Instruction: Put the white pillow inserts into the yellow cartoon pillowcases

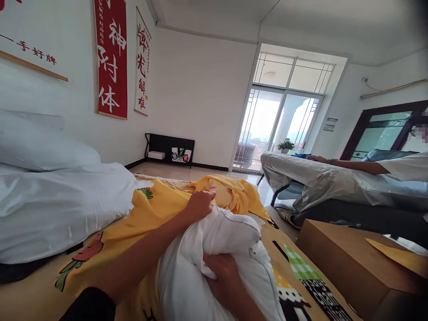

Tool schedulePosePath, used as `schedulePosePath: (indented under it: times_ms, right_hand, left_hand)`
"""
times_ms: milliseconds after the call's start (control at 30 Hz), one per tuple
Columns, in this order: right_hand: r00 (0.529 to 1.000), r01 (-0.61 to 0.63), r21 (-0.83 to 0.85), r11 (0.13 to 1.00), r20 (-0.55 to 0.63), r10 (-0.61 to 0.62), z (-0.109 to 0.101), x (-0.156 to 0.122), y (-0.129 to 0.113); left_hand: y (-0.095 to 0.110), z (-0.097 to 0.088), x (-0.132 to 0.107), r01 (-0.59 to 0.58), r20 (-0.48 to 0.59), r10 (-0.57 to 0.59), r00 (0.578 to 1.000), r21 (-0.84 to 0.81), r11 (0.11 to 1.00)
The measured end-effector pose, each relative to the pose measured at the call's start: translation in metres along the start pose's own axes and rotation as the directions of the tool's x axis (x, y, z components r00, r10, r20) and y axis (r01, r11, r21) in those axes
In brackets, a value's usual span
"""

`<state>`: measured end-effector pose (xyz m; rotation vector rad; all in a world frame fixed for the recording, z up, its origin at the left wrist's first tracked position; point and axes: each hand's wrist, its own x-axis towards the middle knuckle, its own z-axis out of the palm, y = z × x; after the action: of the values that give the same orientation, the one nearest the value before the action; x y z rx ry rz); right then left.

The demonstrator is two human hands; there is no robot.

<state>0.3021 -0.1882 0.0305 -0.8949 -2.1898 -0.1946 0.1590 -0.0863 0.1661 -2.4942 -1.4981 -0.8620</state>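
A white pillow with grey piping lies bunched in front of me. My left hand is closed at its far end, where the white cloth meets a yellow pillowcase printed with carrots; its fingertips are partly hidden. Nearer to me, my right hand grips a fold of the pillow's side, its fingers partly sunk in the white fabric. The yellow cloth spreads left under my left forearm and lies crumpled beyond the hand.
White pillows are piled on the left. A cardboard box stands at the right. Behind it, a person's arm rests on a plastic-covered surface. A low black shelf stands by the far wall, left of glass doors.
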Motion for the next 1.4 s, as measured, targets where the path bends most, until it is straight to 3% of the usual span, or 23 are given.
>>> schedulePosePath:
  times_ms: [133, 167, 233, 300, 333, 467, 567, 667, 767, 833, 900, 967, 1067, 1133, 1167, 1200, 1233, 1267, 1300, 1333, 1400]
  right_hand:
    - [0.982, 0.084, -0.226, 0.971, -0.149, -0.119, -0.02, 0.018, 0.007]
    - [0.971, 0.088, -0.288, 0.954, -0.187, -0.146, -0.027, 0.021, 0.012]
    - [0.955, 0.098, -0.382, 0.919, -0.222, -0.195, -0.039, 0.023, 0.024]
    - [0.952, 0.101, -0.44, 0.892, -0.217, -0.215, -0.041, 0.016, 0.037]
    - [0.958, 0.097, -0.455, 0.885, -0.197, -0.206, -0.038, 0.011, 0.042]
    - [0.994, 0.062, -0.47, 0.88, -0.047, -0.095, -0.018, -0.016, 0.051]
    - [0.995, 0.094, -0.464, 0.881, 0.071, -0.069, -0.025, -0.019, 0.035]
    - [0.993, 0.109, -0.423, 0.9, 0.089, -0.078, -0.06, 0.008, 0.007]
    - [0.991, 0.063, -0.416, 0.907, -0.08, -0.106, -0.096, 0.063, -0.012]
    - [0.982, 0.041, -0.406, 0.913, -0.154, -0.112, -0.102, 0.11, -0.013]
    - [0.988, 0.01, -0.376, 0.927, -0.138, -0.066, -0.09, 0.158, -0.005]
    - [0.998, -0.01, -0.304, 0.953, -0.061, -0.009, -0.06, 0.196, 0.007]
    - [0.995, 0.0, -0.117, 0.993, 0.101, 0.012, 0.002, 0.219, 0.025]
    - [0.98, 0.014, -0.062, 0.998, 0.197, -0.002, 0.042, 0.211, 0.032]
    - [0.977, 0.013, -0.064, 0.998, 0.213, 0.001, 0.058, 0.205, 0.035]
    - [0.978, 0.013, -0.074, 0.997, 0.207, 0.003, 0.071, 0.198, 0.038]
    - [0.986, 0.007, -0.082, 0.997, 0.17, 0.007, 0.08, 0.191, 0.04]
    - [0.995, -0.002, -0.083, 0.997, 0.101, 0.011, 0.086, 0.187, 0.042]
    - [1.0, -0.005, -0.076, 0.997, 0.014, 0.006, 0.088, 0.185, 0.045]
    - [0.997, 0.001, -0.066, 0.998, -0.079, -0.006, 0.087, 0.184, 0.047]
    - [0.967, 0.033, -0.053, 0.998, -0.249, -0.045, 0.079, 0.185, 0.051]
  left_hand:
    - [0.03, -0.031, -0.015, -0.08, -0.154, 0.076, 0.985, -0.023, 0.997]
    - [0.033, -0.037, -0.017, -0.131, -0.227, 0.122, 0.966, -0.022, 0.991]
    - [0.033, -0.041, -0.022, -0.277, -0.376, 0.263, 0.889, 0.017, 0.961]
    - [0.025, -0.031, -0.028, -0.391, -0.448, 0.387, 0.806, 0.089, 0.916]
    - [0.02, -0.02, -0.032, -0.414, -0.442, 0.421, 0.792, 0.119, 0.903]
    - [-0.009, 0.039, -0.057, -0.322, -0.332, 0.35, 0.876, 0.137, 0.937]
    - [-0.025, 0.069, -0.072, -0.215, -0.357, 0.246, 0.901, 0.125, 0.969]
    - [-0.027, 0.074, -0.076, -0.206, -0.389, 0.236, 0.891, 0.119, 0.971]
    - [-0.022, 0.075, -0.08, -0.284, -0.407, 0.307, 0.86, 0.118, 0.952]
    - [-0.017, 0.078, -0.085, -0.38, -0.402, 0.395, 0.826, 0.12, 0.917]
    - [-0.013, 0.076, -0.092, -0.474, -0.378, 0.481, 0.791, 0.119, 0.873]
    - [-0.014, 0.06, -0.099, -0.551, -0.34, 0.557, 0.758, 0.124, 0.825]
    - [-0.039, 0.0, -0.112, -0.61, -0.396, 0.586, 0.707, 0.079, 0.789]
    - [-0.077, -0.049, -0.126, -0.551, -0.637, 0.368, 0.677, -0.108, 0.827]
    - [-0.101, -0.071, -0.134, -0.5, -0.773, 0.151, 0.616, -0.237, 0.833]
    - [-0.127, -0.087, -0.141, -0.463, -0.909, -0.093, 0.406, -0.292, 0.837]
    - [-0.154, -0.097, -0.146, -0.37, -0.935, -0.27, 0.231, -0.341, 0.864]
    - [-0.178, -0.102, -0.149, -0.262, -0.901, -0.409, 0.146, -0.434, 0.862]
    - [-0.2, -0.101, -0.148, -0.164, -0.849, -0.513, 0.13, -0.528, 0.833]
    - [-0.216, -0.096, -0.145, -0.074, -0.774, -0.597, 0.211, -0.621, 0.78]
    - [-0.234, -0.078, -0.132, 0.059, -0.542, -0.669, 0.509, -0.753, 0.655]
